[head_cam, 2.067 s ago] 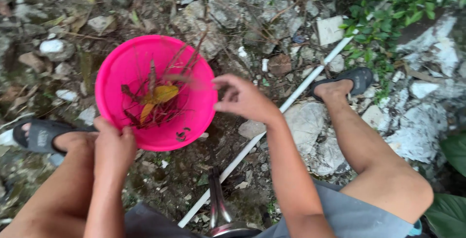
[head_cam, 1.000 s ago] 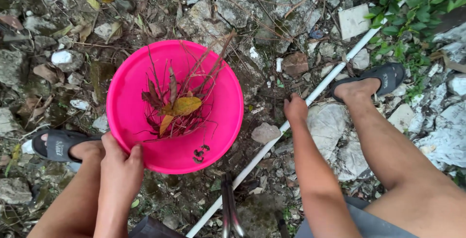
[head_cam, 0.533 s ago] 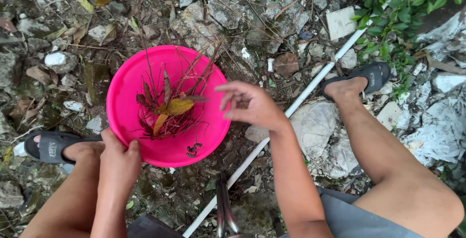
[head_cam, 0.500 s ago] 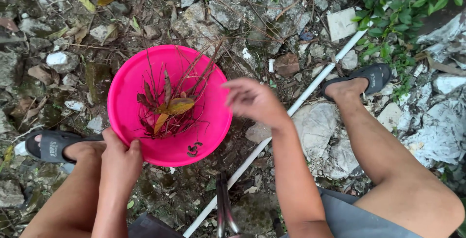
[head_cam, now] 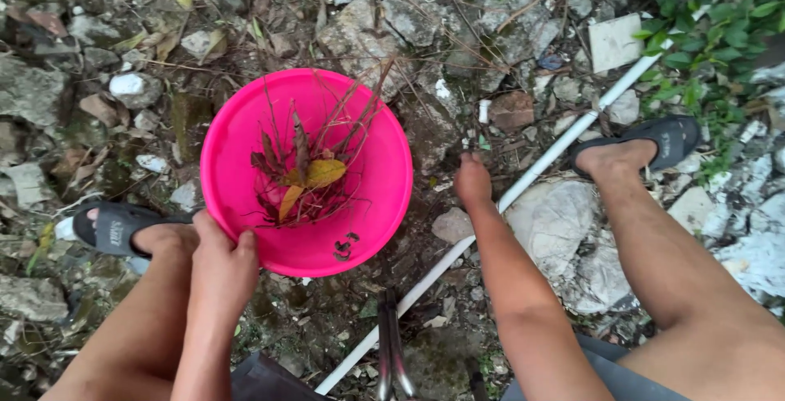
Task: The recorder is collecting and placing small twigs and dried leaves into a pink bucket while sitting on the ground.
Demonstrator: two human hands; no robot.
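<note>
A bright pink round basin [head_cam: 376,205] sits on rocky ground, holding dry twigs and yellow-brown leaves [head_cam: 309,174]. My left hand [head_cam: 219,266] grips the basin's near rim. My right hand [head_cam: 473,180] reaches down to the ground just right of the basin, fingers curled against the dirt beside a small stone [head_cam: 452,226]; whether it holds anything I cannot see.
A white pipe [head_cam: 556,149] runs diagonally under my right arm. My feet wear dark sandals, the left one [head_cam: 110,227] and the right one [head_cam: 670,139]. Stones and rubble [head_cam: 564,221] lie all around, green plants [head_cam: 719,17] at top right. A metal tool [head_cam: 391,352] lies near me.
My right hand was over the basin's right rim half a second ago; it has now dropped to the ground beside the basin. My left hand keeps its grip on the rim.
</note>
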